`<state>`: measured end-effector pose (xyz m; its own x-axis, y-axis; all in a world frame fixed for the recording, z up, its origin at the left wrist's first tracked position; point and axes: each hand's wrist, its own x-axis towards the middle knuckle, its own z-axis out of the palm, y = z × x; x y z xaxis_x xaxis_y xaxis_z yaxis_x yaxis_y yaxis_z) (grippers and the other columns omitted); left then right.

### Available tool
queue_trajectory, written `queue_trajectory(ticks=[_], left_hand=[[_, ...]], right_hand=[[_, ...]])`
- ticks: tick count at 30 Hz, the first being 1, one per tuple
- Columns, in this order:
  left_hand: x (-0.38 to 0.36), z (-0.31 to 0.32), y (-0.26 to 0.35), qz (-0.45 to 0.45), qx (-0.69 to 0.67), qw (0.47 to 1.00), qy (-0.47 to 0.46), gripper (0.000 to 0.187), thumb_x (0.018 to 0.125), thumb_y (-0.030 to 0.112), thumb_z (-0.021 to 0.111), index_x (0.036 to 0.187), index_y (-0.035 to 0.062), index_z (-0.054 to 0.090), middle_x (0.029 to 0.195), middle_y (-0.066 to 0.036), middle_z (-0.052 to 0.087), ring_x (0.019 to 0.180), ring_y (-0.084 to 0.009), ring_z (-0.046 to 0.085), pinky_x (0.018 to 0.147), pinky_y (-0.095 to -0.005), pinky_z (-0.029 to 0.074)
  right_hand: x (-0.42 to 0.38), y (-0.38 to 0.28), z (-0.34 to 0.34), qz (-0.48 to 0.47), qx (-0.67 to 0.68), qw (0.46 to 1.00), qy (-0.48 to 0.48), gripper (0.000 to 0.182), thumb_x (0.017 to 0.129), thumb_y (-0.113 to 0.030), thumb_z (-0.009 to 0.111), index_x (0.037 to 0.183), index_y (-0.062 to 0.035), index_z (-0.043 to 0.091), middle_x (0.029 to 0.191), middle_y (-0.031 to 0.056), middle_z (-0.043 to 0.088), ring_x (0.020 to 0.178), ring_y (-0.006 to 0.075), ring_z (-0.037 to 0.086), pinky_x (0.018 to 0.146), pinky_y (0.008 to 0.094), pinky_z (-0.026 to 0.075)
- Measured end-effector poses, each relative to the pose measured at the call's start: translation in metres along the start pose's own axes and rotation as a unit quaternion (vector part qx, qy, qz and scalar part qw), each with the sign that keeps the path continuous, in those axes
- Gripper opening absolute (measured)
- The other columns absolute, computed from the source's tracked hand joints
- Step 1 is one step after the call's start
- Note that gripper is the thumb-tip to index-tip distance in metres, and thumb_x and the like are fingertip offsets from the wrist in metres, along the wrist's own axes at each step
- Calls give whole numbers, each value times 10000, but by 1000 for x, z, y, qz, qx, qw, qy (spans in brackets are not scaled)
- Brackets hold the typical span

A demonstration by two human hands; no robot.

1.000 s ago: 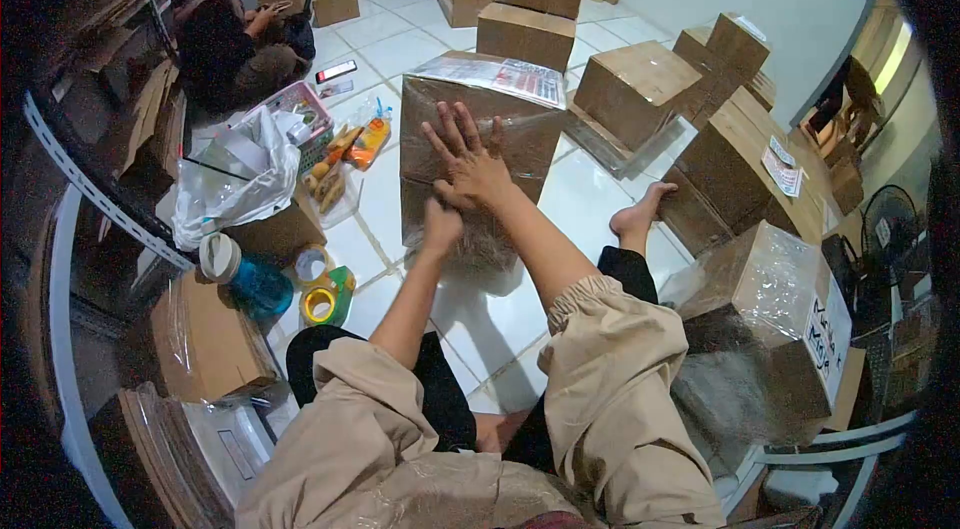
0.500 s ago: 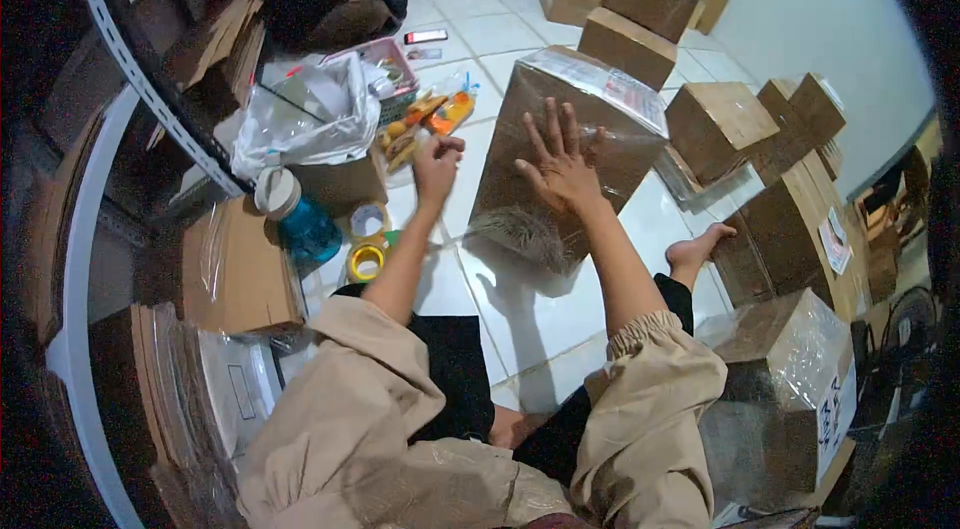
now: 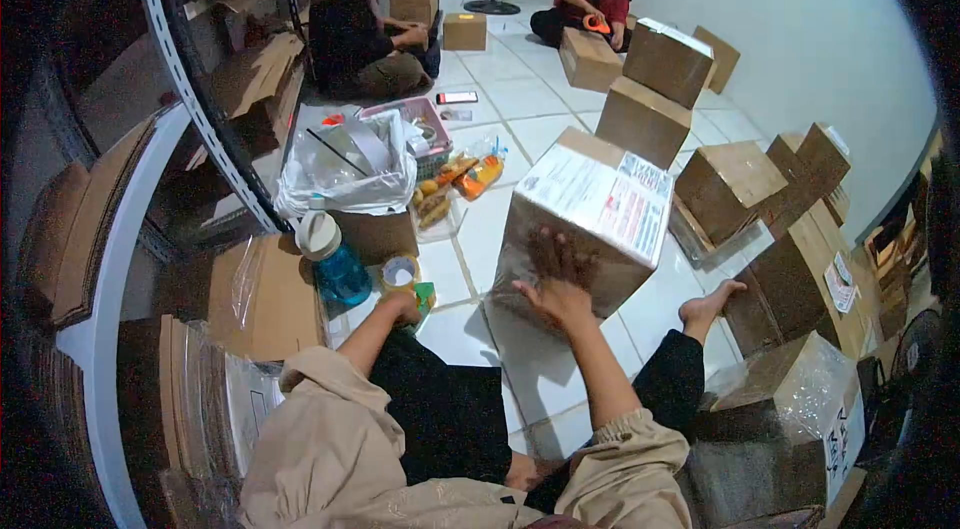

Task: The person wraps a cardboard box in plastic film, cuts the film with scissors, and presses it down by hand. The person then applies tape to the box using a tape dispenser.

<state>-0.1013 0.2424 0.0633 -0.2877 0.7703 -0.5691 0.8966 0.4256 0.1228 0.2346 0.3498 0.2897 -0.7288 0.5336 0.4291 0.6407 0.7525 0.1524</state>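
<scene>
A cardboard box [image 3: 600, 274] wrapped in clear plastic stands on the tiles before me, with a printed shipping label [image 3: 600, 194] on its top. My right hand [image 3: 555, 291] lies against the box's near side, fingers spread. Down at the left, my left hand [image 3: 398, 307] is closed around a tape dispenser [image 3: 426, 296], whose green part sticks out beside the fingers; the rest of it is mostly hidden. Just behind that hand is a tape roll [image 3: 400, 272]. A blue bottle [image 3: 341, 274] with a pale lid stands to its left.
A white-lined bin [image 3: 345, 189], a pink basket [image 3: 432, 124] and bagged snacks [image 3: 480, 177] lie ahead left. Stacked boxes [image 3: 645, 119] and more cartons [image 3: 735, 184] line the right. Two people sit farther back, one holding an orange tool [image 3: 596, 25]. A metal shelf post [image 3: 190, 79] rises at left.
My left hand has dropped from beside the snacks to the tape and closed there. The box has tipped, showing more of its labelled top, with my right hand still on it. The view has lifted.
</scene>
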Motion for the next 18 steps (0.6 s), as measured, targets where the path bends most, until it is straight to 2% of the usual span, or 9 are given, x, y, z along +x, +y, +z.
queue_trajectory(ticks=[1, 5, 7, 10, 11, 14, 16, 17, 18], left_hand=[[0, 1, 0, -10, -12, 1000, 4, 608, 616, 338, 658, 1140, 48, 552, 1103, -197, 586, 982, -308, 593, 822, -392, 481], [-51, -36, 21, -12, -62, 989, 130, 391, 750, 278, 510, 1030, 27, 617, 1054, -199, 605, 914, -311, 617, 763, -383, 499], [-105, -73, 43, -20, -67, 969, 236, 350, 778, 268, 489, 978, 20, 632, 978, -195, 624, 855, -313, 628, 722, -389, 495], [-179, -108, 74, 2, -215, 884, 415, 318, 809, 278, 485, 832, 3, 642, 790, -179, 636, 696, -301, 626, 627, -387, 472], [-200, -117, 83, 25, -349, 804, 480, 341, 813, 298, 502, 738, -6, 637, 677, -167, 631, 595, -288, 613, 573, -379, 453], [-265, -131, 101, 146, -421, 775, 448, 386, 801, 329, 542, 616, -9, 573, 528, -142, 550, 475, -242, 535, 508, -338, 408], [-297, -125, 121, 185, -484, 767, 379, 383, 793, 325, 563, 600, -6, 555, 515, -133, 524, 458, -226, 502, 499, -323, 398], [-308, -122, 131, 223, -539, 752, 307, 384, 784, 322, 583, 584, -2, 536, 501, -124, 499, 441, -209, 469, 490, -308, 388], [-314, -118, 139, 220, -539, 754, 304, 384, 784, 322, 583, 584, -2, 536, 501, -124, 499, 441, -209, 469, 490, -308, 388]], right_hand=[[-6, -4, -2, 13, 96, 990, -107, 747, 824, -669, 288, 1423, -234, 189, 1501, 27, -13, 1364, 241, -133, 1018, 547, -150], [-15, -8, 16, -11, -19, 1000, 9, 749, 819, -671, 299, 1423, -242, 187, 1499, 38, 7, 1365, 251, -126, 1009, 565, -154], [-11, -7, -8, 17, 127, 981, -147, 691, 844, -610, 350, 1418, -255, 204, 1499, 39, 9, 1374, 257, -62, 1012, 566, -149], [-20, -8, -39, -19, 335, 939, -70, 643, 872, -495, 432, 1408, -200, 235, 1488, 54, 118, 1373, 283, 62, 1044, 571, -41], [-27, -10, -51, -18, 330, 941, -69, 643, 872, -495, 432, 1408, -200, 235, 1488, 54, 118, 1373, 283, 62, 1044, 571, -41], [-55, -25, -83, -9, 117, 992, 35, 576, 874, -397, 495, 1352, -113, 344, 1411, 115, 317, 1331, 293, 238, 1060, 515, 147], [-67, -38, -98, 103, 479, 861, 138, 430, 896, -285, 495, 1246, -36, 470, 1210, 128, 533, 1194, 277, 445, 997, 358, 344], [-74, -40, -96, 105, 480, 860, 136, 430, 896, -285, 495, 1246, -36, 470, 1210, 128, 533, 1194, 277, 445, 997, 358, 344], [-80, -42, -94, 153, 698, 699, 36, 449, 874, -297, 540, 1220, -17, 486, 1186, 135, 543, 1154, 244, 477, 979, 351, 357]])
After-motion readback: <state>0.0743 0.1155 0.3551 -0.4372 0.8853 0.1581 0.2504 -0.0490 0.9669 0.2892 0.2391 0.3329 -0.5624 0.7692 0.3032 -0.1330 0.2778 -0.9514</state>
